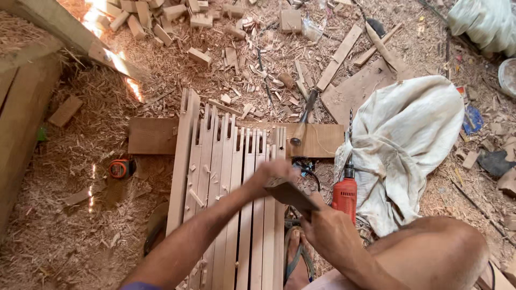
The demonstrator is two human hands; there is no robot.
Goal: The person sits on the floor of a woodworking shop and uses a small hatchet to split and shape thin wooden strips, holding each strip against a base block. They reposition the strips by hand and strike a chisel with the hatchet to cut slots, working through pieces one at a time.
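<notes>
Floor [70, 236]: covered in sawdust, shavings and offcut blocks throughout.

White cloth sack [408, 139]: lies crumpled at right, just beside the drill.

Slat stack [226, 182]: long pale wooden slats with cut notches, laid side by side, far ends resting on a darker board [153, 135] set crosswise.

Red power drill [345, 188]: lies on the floor right of the slats, bit pointing away from the person.

Chisel [302, 121]: wooden handle, lies on the crosswise board near the slat ends.

Tape measure [119, 168]: orange, on the sawdust left of the slats.

Small wood piece [290, 194]: dark, flat, held above the slats' right edge, between both hands.

Left hand [271, 173]: fingers curled together, clamped on the piece's upper end.

Right hand [328, 228]: fingers closed on the lower end.
</notes>
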